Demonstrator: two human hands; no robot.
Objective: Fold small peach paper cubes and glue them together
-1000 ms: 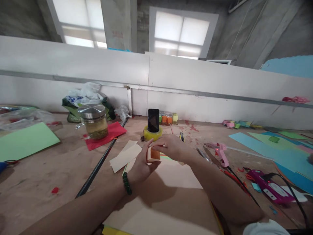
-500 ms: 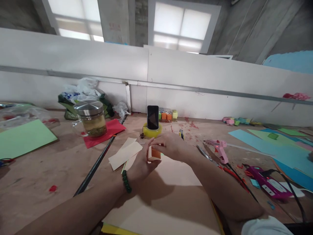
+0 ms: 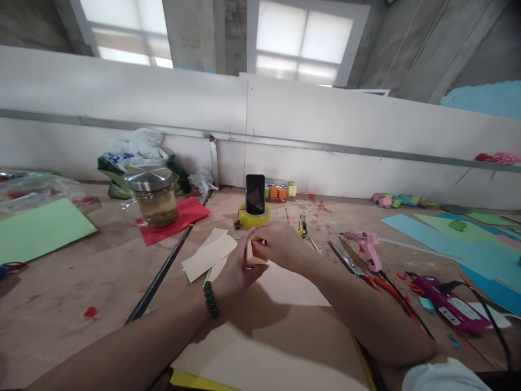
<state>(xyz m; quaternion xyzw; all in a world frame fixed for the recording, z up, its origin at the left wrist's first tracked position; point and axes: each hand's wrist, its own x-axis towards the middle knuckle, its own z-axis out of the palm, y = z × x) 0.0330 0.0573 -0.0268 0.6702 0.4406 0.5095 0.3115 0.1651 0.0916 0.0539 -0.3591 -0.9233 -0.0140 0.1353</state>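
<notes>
A small pale orange paper box (image 3: 255, 257) is held between my two hands, above a large peach paper sheet (image 3: 285, 336). My left hand (image 3: 235, 267) has its fingers and thumb round the box's left and lower sides; a green bead bracelet circles that wrist. From the right, my right hand (image 3: 279, 244) bends its fingers over the box's top and right side, hiding part of it. Peach paper strips (image 3: 209, 254) lie left of my hands. Just beyond them, a phone (image 3: 255, 194) stands upright in a yellow tape roll (image 3: 254, 218).
A lidded glass cup (image 3: 157, 203) stands on red paper at the left. On the right lie scissors (image 3: 345, 259), a pink glue gun (image 3: 369, 251), a purple power strip (image 3: 450, 309) and coloured sheets. A yellow cutter (image 3: 302, 225) and small paper cubes (image 3: 278, 193) sit farther back.
My right hand has shifted slightly, and its fingers now cover more of the box's orange side. More of the yellow cutter and the scissors shows beyond my right arm.
</notes>
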